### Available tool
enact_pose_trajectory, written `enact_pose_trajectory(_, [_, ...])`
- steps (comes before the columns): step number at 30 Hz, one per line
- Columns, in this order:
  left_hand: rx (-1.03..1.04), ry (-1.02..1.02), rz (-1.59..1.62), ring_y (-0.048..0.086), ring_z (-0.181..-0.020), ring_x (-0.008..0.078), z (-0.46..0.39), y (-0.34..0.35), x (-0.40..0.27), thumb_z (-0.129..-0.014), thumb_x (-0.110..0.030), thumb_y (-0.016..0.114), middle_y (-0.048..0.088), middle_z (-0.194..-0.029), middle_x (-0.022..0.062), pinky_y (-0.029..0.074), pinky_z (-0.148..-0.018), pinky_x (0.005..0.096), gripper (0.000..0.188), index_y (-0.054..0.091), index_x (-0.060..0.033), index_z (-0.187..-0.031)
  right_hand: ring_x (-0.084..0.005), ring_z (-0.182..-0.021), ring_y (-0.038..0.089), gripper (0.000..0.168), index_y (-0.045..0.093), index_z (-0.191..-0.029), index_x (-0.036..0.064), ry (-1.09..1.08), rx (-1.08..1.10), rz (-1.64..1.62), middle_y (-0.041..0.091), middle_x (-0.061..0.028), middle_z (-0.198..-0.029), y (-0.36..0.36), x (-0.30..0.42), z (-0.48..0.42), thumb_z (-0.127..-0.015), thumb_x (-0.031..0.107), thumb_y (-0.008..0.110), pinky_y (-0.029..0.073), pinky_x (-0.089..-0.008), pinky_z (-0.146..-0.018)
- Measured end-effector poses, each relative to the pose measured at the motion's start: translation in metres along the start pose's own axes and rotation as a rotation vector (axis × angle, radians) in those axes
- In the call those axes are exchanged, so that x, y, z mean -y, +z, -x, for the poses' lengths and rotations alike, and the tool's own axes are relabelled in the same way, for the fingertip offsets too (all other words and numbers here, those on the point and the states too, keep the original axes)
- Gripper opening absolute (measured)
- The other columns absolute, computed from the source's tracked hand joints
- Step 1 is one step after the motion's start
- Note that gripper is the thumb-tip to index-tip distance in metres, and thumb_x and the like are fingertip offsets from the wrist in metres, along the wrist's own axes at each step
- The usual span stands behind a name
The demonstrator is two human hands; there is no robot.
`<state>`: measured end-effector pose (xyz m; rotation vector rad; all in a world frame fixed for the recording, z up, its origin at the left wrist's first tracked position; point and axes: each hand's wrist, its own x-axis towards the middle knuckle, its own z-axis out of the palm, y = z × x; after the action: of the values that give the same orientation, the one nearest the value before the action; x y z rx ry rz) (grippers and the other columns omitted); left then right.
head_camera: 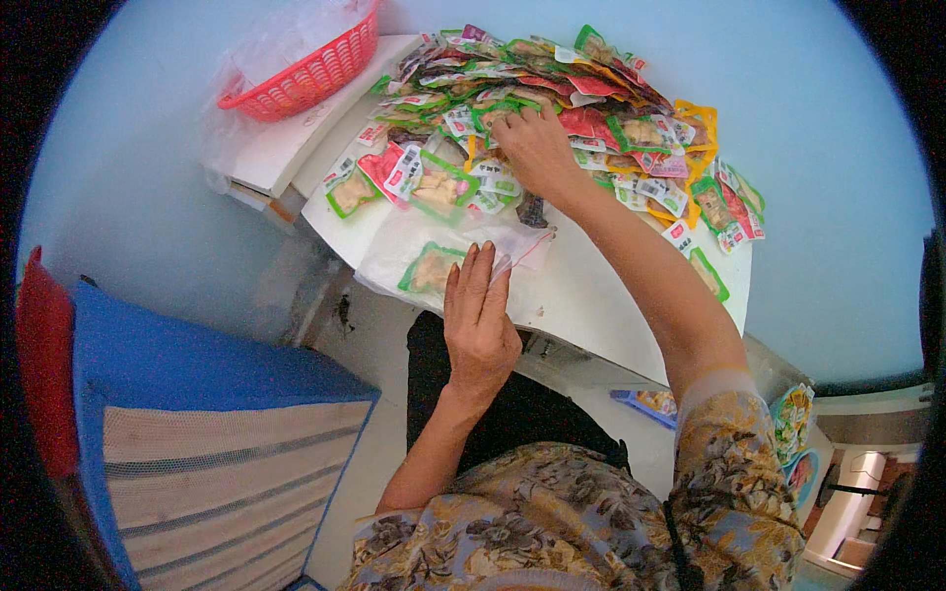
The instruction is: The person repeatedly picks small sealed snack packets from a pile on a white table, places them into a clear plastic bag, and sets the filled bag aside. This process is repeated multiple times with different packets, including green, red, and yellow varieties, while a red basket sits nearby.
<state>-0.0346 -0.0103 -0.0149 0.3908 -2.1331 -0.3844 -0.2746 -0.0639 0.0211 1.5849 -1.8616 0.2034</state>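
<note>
My left hand lies over a clear plastic bag near the front edge of the white table. Its fingers are long and straight, with the bag's film caught at them; the thumb is hidden. Inside or under the film shows a green-edged food packet. Farther up, my right hand reaches onto a heap of sealed food packets. Its bent fingers grip a green-edged packet, partly covered by the hand. A larger clear-windowed packet lies between the bag and the heap.
A red plastic basket lined with clear film stands on a white ledge at the left. Below it is a blue fabric rack with mesh. Loose packets lie by the table's right edge. A blue crate sits underneath.
</note>
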Motion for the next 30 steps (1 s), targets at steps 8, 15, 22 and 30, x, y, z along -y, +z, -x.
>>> enact_pose_trajectory(8, [0.006,0.010,-0.041,0.048,-0.127,0.0427,-0.008,-0.007,-0.006,-0.069,0.012,0.050,0.051,-0.134,0.0258,0.035,-0.108,0.0534,0.047,0.058,0.0060,-0.115,-0.0332,-0.084,0.067,0.026,0.068,-0.104,0.006,0.211,0.060,-0.197,0.068,-0.0145,-0.090,0.004,-0.016,-0.011,-0.080,0.012,0.059,0.052,-0.0458,-0.073])
enact_pose_trajectory(15, [0.018,-0.023,-0.047,0.047,-0.127,0.0438,-0.006,-0.010,-0.007,-0.070,0.011,0.048,0.050,-0.135,0.0257,0.035,-0.108,0.0532,0.048,0.056,0.0066,-0.117,-0.0202,-0.064,0.064,0.025,0.069,-0.092,0.001,0.646,-0.167,-0.848,0.065,-0.0123,-0.066,-0.106,-0.046,0.069,-0.085,0.023,0.060,0.048,-0.0344,-0.062])
enact_pose_trajectory(22, [0.071,-0.093,0.005,0.043,-0.130,0.0436,-0.009,-0.013,-0.013,-0.072,0.012,0.046,0.046,-0.139,0.0247,0.033,-0.109,0.0526,0.052,0.053,0.0067,-0.123,-0.0153,-0.078,0.067,0.018,0.066,-0.104,0.000,1.161,0.113,-1.609,0.071,-0.0090,-0.093,-0.174,-0.006,0.180,-0.090,0.008,0.061,0.054,-0.0292,-0.072])
enact_pose_trajectory(30, [0.136,-0.084,-0.016,0.040,-0.133,0.0437,-0.006,-0.021,-0.014,-0.079,0.006,0.050,0.041,-0.142,0.0264,0.032,-0.108,0.0553,0.047,0.052,0.0071,-0.126,-0.0182,-0.096,0.065,0.024,0.060,-0.115,-0.004,1.253,0.195,-2.056,0.067,-0.0120,-0.108,-0.143,0.075,0.149,-0.092,0.004,0.056,0.053,-0.0314,-0.084])
